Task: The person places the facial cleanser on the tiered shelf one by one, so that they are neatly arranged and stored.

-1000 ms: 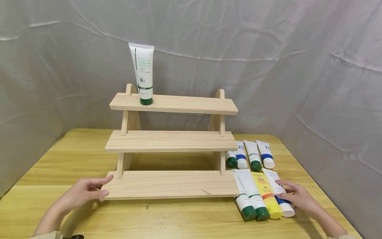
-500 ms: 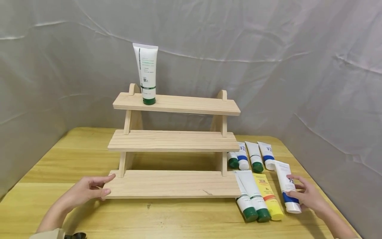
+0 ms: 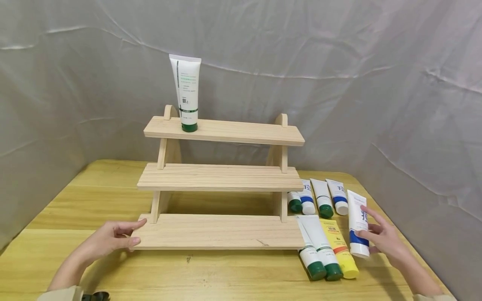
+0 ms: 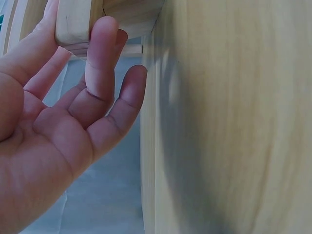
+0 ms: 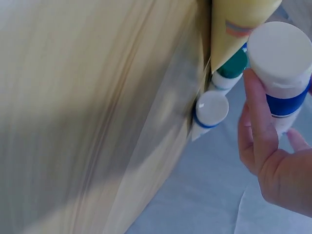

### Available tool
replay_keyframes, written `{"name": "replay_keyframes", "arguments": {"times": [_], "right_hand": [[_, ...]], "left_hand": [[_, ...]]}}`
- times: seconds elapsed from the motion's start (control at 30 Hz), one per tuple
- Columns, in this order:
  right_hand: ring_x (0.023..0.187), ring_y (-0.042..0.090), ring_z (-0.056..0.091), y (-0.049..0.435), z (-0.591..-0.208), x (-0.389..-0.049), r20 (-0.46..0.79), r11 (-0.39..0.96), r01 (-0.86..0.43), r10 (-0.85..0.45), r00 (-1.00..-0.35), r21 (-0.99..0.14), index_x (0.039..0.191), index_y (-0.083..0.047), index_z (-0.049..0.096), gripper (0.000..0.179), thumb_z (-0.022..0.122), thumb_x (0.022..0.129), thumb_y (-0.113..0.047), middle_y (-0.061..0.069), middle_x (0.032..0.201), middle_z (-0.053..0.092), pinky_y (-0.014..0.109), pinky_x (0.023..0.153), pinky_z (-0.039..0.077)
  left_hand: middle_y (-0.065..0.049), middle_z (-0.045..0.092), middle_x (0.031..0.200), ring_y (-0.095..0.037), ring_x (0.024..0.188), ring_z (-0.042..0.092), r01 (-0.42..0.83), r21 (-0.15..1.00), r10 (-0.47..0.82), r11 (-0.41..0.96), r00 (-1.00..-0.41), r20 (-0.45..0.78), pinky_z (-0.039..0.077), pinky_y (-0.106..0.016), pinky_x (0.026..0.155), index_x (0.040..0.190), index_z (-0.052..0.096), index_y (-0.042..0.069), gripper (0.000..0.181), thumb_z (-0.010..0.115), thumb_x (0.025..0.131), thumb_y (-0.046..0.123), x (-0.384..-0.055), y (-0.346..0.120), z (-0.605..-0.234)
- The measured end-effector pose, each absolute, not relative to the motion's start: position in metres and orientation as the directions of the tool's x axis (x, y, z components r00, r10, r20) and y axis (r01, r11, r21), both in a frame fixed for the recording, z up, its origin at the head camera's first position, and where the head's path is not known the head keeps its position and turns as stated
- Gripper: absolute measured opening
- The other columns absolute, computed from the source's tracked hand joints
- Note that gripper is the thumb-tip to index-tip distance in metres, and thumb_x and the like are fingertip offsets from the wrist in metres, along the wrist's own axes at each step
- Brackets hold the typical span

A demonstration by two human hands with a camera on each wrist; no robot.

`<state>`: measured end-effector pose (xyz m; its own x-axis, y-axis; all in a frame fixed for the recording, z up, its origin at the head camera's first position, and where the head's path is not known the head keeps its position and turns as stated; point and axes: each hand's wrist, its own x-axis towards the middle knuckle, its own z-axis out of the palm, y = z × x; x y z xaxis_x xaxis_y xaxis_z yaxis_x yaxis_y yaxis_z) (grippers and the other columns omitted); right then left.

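My left hand (image 3: 103,241) grips the left end of the bottom board of a three-tier wooden display stand (image 3: 222,232). In the left wrist view, the thumb and fingers (image 4: 101,63) lie on either side of the board end (image 4: 73,24). My right hand (image 3: 388,242) holds a white squeeze tube (image 3: 357,215) with a blue band, cap down and slightly tilted, at the right of the table. Its white cap (image 5: 280,51) faces the right wrist camera, with fingers around the tube. Another white tube (image 3: 187,90) with a green cap stands cap down on the top tier, towards the left.
Beside the stand's right end lie a yellow tube (image 3: 339,248) and two green-capped white tubes (image 3: 320,246). Behind them is a row of several tubes (image 3: 321,198), partly hidden by the stand. A grey cloth (image 3: 241,42) hangs behind the wooden table (image 3: 211,276).
My right hand has lifted the blue-banded tube from beside the yellow one and moved it up and away from me, tipping it more upright. My left hand has stayed on the stand.
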<state>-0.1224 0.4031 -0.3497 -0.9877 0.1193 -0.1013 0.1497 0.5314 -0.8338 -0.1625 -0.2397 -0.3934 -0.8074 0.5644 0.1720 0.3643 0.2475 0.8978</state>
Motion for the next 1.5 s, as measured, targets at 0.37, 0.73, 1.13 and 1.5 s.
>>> {"name": "replay_keyframes", "arguments": {"times": [0.37, 0.73, 1.13, 1.5], "right_hand": [[0.074, 0.012, 0.055, 0.382, -0.345, -0.13, 0.03, 0.413, 0.039, 0.159, -0.987, -0.91, 0.135, -0.026, 0.028, 0.062, 0.061, 0.085, -0.011, 0.022, 0.107, 0.042, 0.037, 0.051, 0.051], [0.074, 0.005, 0.055, 0.362, -0.339, -0.142, 0.132, 0.295, -0.078, 0.169, -0.977, -0.952, 0.133, -0.024, 0.037, 0.057, 0.061, 0.085, -0.007, -0.003, 0.099, 0.045, 0.028, 0.049, 0.049], [0.081, 0.007, 0.056, 0.339, -0.334, -0.151, 0.226, 0.174, -0.212, 0.06, -0.972, -0.961, 0.138, -0.021, 0.037, 0.06, 0.058, 0.086, -0.001, 0.002, 0.113, 0.038, 0.026, 0.054, 0.051], [0.079, 0.008, 0.054, 0.313, -0.323, -0.162, 0.265, 0.206, -0.25, 0.05, -0.963, -0.946, 0.137, -0.017, 0.038, 0.059, 0.06, 0.085, -0.004, 0.003, 0.118, 0.035, 0.022, 0.054, 0.049]], "left_hand": [[0.0, 0.056, 0.076, -0.01, 0.061, 0.055, 0.362, 0.893, 0.557, 0.266, -0.814, 0.163, 0.046, -0.026, 0.054, 0.118, 0.049, 0.044, 0.054, 0.057, 0.086, 0.001, -0.162, -0.239, -0.393], [-0.001, 0.057, 0.079, -0.01, 0.062, 0.056, 0.342, 0.908, 0.563, 0.241, -0.812, 0.156, 0.046, -0.026, 0.055, 0.116, 0.049, 0.045, 0.053, 0.056, 0.086, 0.002, -0.162, -0.239, -0.393], [0.0, 0.058, 0.079, -0.01, 0.062, 0.056, 0.355, 0.905, 0.567, 0.236, -0.807, 0.169, 0.046, -0.026, 0.055, 0.117, 0.049, 0.045, 0.054, 0.056, 0.086, 0.001, -0.161, -0.239, -0.392], [-0.002, 0.057, 0.082, -0.011, 0.062, 0.056, 0.34, 0.91, 0.559, 0.237, -0.814, 0.158, 0.047, -0.027, 0.055, 0.116, 0.049, 0.046, 0.055, 0.056, 0.086, 0.001, -0.161, -0.239, -0.392]]}}
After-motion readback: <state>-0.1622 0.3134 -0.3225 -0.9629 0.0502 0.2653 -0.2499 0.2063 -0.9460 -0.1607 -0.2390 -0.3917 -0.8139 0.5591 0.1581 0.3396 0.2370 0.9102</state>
